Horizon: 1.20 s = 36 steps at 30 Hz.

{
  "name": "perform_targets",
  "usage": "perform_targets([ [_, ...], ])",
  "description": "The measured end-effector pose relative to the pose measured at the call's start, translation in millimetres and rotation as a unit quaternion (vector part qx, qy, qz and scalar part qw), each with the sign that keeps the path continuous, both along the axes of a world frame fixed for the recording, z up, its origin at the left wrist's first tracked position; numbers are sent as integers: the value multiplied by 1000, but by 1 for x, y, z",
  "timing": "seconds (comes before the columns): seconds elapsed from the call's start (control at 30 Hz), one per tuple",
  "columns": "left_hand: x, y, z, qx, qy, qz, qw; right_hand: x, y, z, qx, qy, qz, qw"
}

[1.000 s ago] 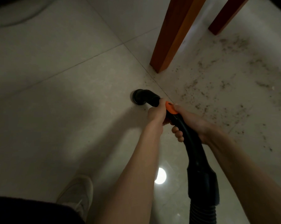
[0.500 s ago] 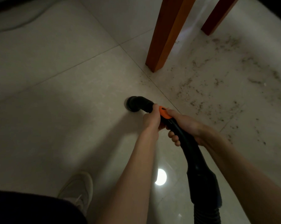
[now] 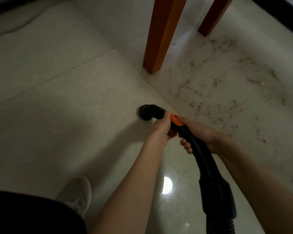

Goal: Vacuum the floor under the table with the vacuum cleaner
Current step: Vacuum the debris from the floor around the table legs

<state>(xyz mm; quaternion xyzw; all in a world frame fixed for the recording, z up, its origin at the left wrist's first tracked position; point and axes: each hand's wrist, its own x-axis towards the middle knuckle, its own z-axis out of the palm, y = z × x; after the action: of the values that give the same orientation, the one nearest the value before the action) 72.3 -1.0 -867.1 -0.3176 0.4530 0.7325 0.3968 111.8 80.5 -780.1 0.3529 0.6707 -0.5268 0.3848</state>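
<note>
Both hands, left hand [image 3: 161, 129] and right hand [image 3: 201, 134], are gripping the vacuum hose handle [image 3: 189, 137]; nozzle [image 3: 146, 112] is resting ahead. Debris [image 3: 209, 92] is lying forward-right; sweeping slowly there is advisable.

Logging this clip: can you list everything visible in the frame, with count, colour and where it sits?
vacuum hose handle: 1, black with an orange slider, centre, running from lower right up to a bent nozzle end near the floor
table legs: 2, reddish-brown wood, top centre and top right, standing on the floor
dirt: many scattered specks, dark, on the tiles right of the nearer leg
floor: pale glossy tiles with grout lines, a round light reflection near bottom centre
shoe: 1, whitish, bottom left
dark clothing: 1 patch, black, bottom left corner
left hand: grips the handle just behind the nozzle bend
right hand: grips the handle, thumb at the orange slider
</note>
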Motion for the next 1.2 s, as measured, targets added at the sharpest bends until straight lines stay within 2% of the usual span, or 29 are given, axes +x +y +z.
perform_targets([
  [0.17, 9, -6, -4, -16, 1, 9, 1000, 9, -3, -4, -14, -9, -2, 1000],
  [0.4, -7, -10, 7, -17, 19, 0, 1000, 2, -17, -9, -11, 38, -40, 998],
  [0.6, 10, -17, 3, -29, -2, 12, 999, 9, -10, -9, -28, -7, 1, 1000],
  [0.7, 11, -13, 4, -23, -9, 5, 1000, 11, -6, -8, -23, -12, -10, 1000],
  [0.93, -10, 1, 16, -18, 13, -71, 997, 12, -13, -21, -17, 74, -101, 992],
  [1.07, -29, -1, 24, -26, 18, -82, 996, 4, -16, -24, -59, 107, -134, 983],
  [1.2, -46, -12, 19, -56, 26, -70, 996, 9, -28, -28, -140, 83, -168, 972],
])
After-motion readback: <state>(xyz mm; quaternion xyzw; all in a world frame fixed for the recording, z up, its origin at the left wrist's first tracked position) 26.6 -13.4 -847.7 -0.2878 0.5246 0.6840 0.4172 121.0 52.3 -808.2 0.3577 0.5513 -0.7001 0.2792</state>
